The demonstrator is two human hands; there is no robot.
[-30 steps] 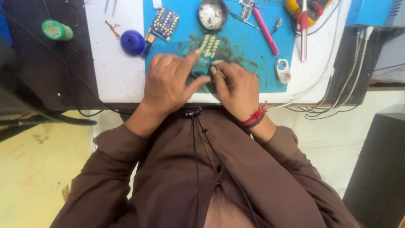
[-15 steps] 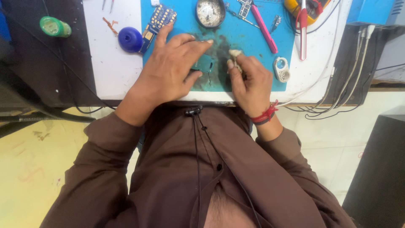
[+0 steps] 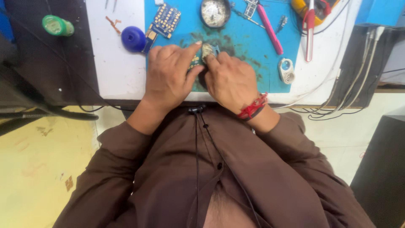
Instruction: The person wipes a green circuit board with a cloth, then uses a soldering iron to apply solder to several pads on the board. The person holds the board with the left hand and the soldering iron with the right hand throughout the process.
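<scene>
Blue mat (image 3: 253, 50) | left hand (image 3: 168, 78), right hand (image 3: 230, 80) now closer, pinching small part (image 3: 206, 50) | board mostly covered

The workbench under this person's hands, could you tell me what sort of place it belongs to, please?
Most likely a small electronics repair bench. A blue work mat holds a loose circuit board, a pink-handled tool lies beside it, and cables trail off the edge.

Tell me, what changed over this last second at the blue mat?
The hands drew together: the left hand and the right hand now meet over a small part, and the left covers most of the small circuit board. The bigger board, pink tool and round tin stayed put.
</scene>
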